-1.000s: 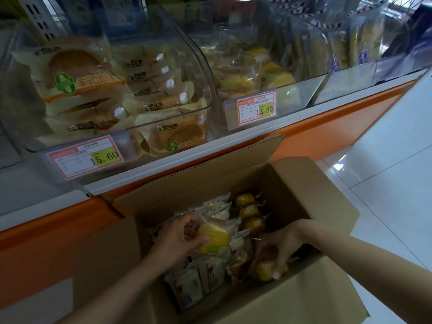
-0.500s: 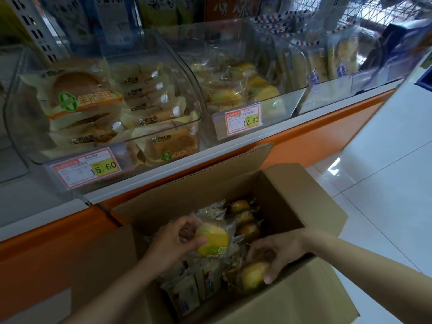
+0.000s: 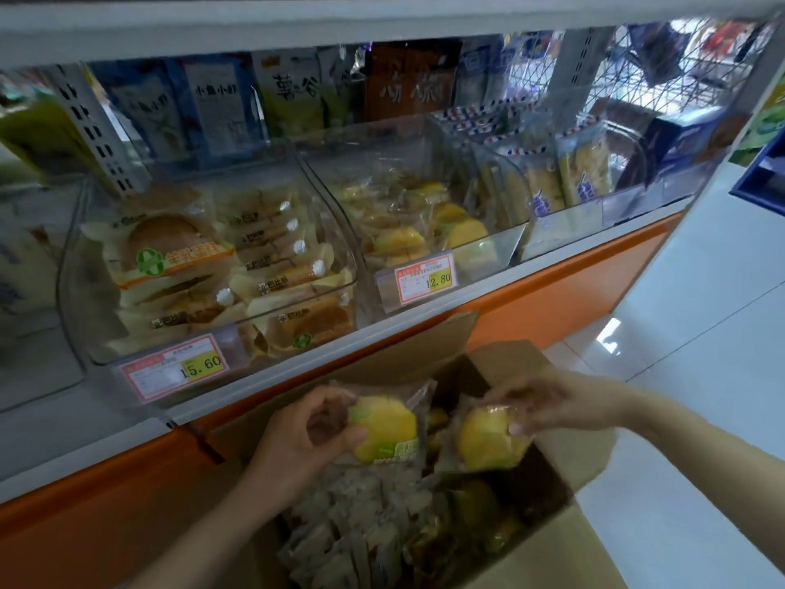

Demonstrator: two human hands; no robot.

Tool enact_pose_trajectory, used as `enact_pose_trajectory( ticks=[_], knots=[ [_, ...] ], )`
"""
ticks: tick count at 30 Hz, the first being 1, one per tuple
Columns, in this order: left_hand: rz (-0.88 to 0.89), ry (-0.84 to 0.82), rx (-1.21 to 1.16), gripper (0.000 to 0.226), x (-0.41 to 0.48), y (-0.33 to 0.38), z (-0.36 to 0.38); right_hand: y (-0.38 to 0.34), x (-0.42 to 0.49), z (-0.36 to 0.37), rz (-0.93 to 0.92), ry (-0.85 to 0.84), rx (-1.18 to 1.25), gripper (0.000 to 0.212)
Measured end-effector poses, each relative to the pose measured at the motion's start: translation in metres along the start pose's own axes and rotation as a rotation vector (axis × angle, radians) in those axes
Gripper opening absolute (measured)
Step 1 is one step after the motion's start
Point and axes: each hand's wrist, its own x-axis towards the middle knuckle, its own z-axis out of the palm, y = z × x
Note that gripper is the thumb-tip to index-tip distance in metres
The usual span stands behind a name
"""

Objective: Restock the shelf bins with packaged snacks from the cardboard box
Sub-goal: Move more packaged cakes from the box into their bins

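Raised box flap (image 3: 403, 350) before bin front (image 3: 501, 248)

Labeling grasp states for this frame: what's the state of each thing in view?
left hand, fingers curled round left cake packet
right hand, fingers pinching right cake packet
left cake packet, held above box contents
right cake packet, held above box contents
cardboard box, open, flaps up, packets inside
15.60 bin, nearly full of bread packs
12.80 bin, partly filled with yellow cakes

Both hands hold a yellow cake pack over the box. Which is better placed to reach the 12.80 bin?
Right, narrowly. The right hand, gripping the right pack, sits higher, below the 12.80 bin; the left hand with the left pack sits lower, nearer the 15.60 bin.
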Motion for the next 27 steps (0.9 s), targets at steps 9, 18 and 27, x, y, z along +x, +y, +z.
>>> enact_pose_trajectory(
  ticks=[9,18,27],
  knots=[
    [0.146,0.092,-0.051,0.027,0.011,0.064,-0.025,-0.121,-0.007,-0.161,-0.381,0.574,-0.298,0.043],
    [0.13,0.131,-0.093,0.026,0.02,0.069,-0.028,-0.125,0.08,-0.186,-0.06,0.254,-0.711,0.036],
    [0.148,0.164,-0.168,0.029,0.03,0.069,-0.022,-0.118,0.103,-0.185,0.004,0.168,-0.752,0.037]
  ],
)
